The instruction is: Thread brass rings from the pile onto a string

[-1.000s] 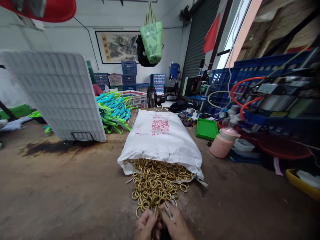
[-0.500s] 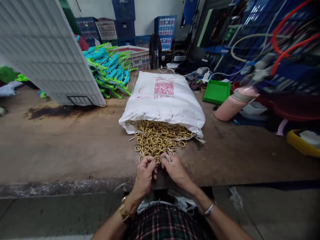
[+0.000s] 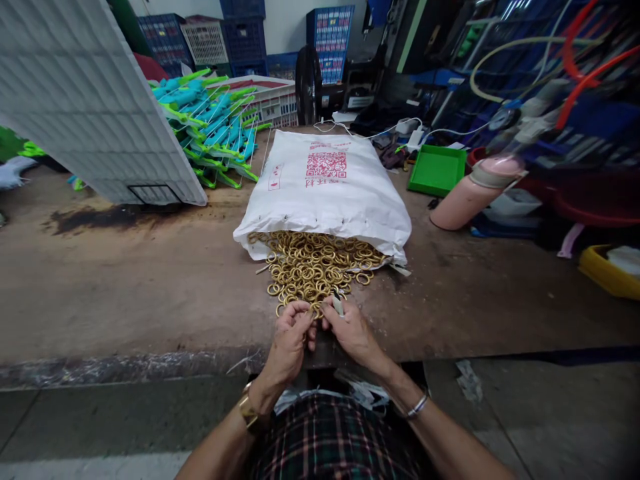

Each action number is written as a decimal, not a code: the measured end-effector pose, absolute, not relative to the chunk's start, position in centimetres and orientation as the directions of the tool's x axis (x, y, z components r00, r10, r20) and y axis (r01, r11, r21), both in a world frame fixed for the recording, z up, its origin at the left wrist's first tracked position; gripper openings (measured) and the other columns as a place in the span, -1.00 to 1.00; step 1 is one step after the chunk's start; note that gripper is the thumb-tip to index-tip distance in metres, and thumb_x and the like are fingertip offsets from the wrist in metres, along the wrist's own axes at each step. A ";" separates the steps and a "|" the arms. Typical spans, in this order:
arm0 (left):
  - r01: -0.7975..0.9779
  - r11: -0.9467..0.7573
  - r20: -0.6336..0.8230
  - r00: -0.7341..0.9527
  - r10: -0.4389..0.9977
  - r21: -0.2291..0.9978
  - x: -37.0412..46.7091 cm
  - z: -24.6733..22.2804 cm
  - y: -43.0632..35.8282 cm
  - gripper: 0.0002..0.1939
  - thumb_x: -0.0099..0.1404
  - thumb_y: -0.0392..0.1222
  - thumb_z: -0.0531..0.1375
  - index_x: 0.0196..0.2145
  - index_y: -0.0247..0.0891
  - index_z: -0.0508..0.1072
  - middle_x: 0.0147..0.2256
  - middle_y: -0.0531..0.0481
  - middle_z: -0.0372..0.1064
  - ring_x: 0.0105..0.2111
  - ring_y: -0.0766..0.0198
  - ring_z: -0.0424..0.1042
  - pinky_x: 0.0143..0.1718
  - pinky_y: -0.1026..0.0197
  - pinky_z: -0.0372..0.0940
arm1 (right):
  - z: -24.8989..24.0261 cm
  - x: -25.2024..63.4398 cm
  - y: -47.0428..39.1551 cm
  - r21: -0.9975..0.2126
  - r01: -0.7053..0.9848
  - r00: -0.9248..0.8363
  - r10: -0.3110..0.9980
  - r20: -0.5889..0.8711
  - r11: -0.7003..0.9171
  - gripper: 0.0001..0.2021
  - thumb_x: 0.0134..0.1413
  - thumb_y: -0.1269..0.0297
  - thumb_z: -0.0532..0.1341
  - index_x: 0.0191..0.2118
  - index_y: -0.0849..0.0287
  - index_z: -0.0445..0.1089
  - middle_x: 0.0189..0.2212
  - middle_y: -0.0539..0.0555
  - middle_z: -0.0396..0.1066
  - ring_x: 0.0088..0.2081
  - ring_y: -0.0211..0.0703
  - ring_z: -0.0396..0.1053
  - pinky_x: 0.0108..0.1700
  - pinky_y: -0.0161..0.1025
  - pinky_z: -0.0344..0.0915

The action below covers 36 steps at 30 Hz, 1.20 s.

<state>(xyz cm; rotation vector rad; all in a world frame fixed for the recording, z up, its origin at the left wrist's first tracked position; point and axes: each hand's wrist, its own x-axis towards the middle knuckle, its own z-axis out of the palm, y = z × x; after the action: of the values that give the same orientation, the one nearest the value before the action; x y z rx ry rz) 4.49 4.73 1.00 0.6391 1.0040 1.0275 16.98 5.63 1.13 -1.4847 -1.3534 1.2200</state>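
Note:
Gold-coloured rings (image 3: 310,267) spill in a heap from the open mouth of a white sack (image 3: 325,193) printed with a red code. At the near edge of the heap, my left hand (image 3: 293,330) pinches a ring (image 3: 316,311) between thumb and fingers. Close beside it on the right, my right hand (image 3: 353,331) is closed, its fingertips at the same ring. A small pale tool with a dark tip (image 3: 338,305) sticks up from the right hand; the rest of it is hidden.
A ribbed white panel (image 3: 110,100) stands at the left, before teal and green plastic pieces (image 3: 215,127). A green tray (image 3: 437,169), a tilted pink bottle (image 3: 473,193) and a yellow container (image 3: 607,273) are on the right. The brown table's near edge (image 3: 125,370) lies in front.
The view has shifted slightly, so the sack and table sit a little higher in it. Both hands remain at the near edge of the ring heap, with small finger movements.

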 end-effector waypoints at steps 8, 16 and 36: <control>-0.319 0.470 -0.398 0.266 0.878 0.823 4.1 1.2 4.7 -0.70 0.08 -0.01 0.21 -0.39 -0.27 0.24 -0.62 0.20 0.13 -0.72 0.54 0.06 -0.73 0.45 0.00 | 1.9 17.5 5.5 -0.922 0.386 -0.079 0.995 -0.060 -0.025 -0.77 0.09 0.19 -0.01 -0.52 0.15 0.19 -0.65 -0.09 0.16 -0.56 -0.33 0.13 -0.46 -0.37 0.08; -0.039 0.260 -0.247 0.200 0.948 0.965 4.3 0.9 4.1 -0.72 0.16 0.02 0.12 -0.42 -0.28 0.30 -0.63 0.17 0.15 -0.71 0.51 0.11 -0.72 0.44 0.07 | 2.1 17.5 5.7 -0.930 0.329 -0.060 0.979 -0.195 -0.165 -0.71 0.05 0.16 0.01 -0.61 0.17 0.16 -0.67 -0.09 0.16 -0.58 -0.35 0.11 -0.48 -0.37 0.08; -0.368 0.396 -0.307 0.277 0.910 0.841 4.2 0.4 4.1 -0.73 0.16 0.00 0.15 -0.43 -0.26 0.22 -0.60 0.16 0.20 -0.71 0.51 0.12 -0.73 0.44 0.06 | 1.1 17.6 5.1 -0.781 0.623 -0.146 0.987 -0.063 0.043 -0.85 0.05 0.37 -0.04 -0.46 0.15 0.21 -0.61 -0.04 0.24 -0.55 -0.30 0.16 -0.47 -0.37 0.02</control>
<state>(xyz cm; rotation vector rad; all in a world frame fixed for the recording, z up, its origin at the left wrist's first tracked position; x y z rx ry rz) 4.19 4.06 0.37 0.7279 0.9043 0.9683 17.64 5.10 1.09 -1.6193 -1.8198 0.9392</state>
